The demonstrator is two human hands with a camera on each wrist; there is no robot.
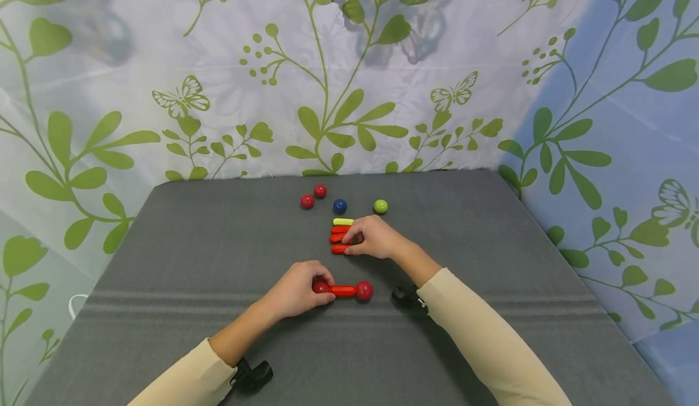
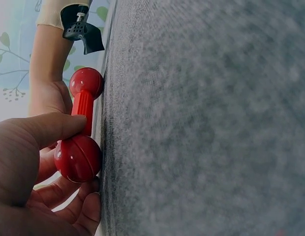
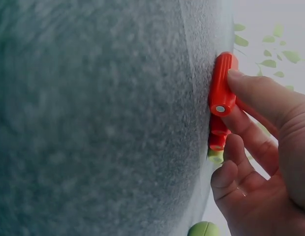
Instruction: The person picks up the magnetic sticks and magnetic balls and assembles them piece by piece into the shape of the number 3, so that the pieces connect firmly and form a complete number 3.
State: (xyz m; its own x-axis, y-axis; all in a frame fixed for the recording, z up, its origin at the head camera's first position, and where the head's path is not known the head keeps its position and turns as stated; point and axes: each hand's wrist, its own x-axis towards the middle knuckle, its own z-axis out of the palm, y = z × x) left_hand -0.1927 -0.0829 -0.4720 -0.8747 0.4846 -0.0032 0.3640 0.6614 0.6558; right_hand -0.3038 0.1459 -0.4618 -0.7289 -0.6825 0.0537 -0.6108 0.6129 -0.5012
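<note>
A: Left hand (image 1: 297,292)?
B: Pinching the left end of a glossy red dumbbell-shaped piece (image 1: 343,290), well in from the back edge of the grey fabric-covered worktop (image 1: 218,236).
A: Right hand (image 1: 375,237)?
B: Pinching a ribbed red plastic rod (image 1: 338,249), closer to that edge.

No text, label, brand, number or sign is showing legibly in any view. The red rod (image 1: 342,291) at the lower centre of the head frame and the leaf-print cloth (image 1: 224,81) across its top are bearing no readable lettering.
</note>
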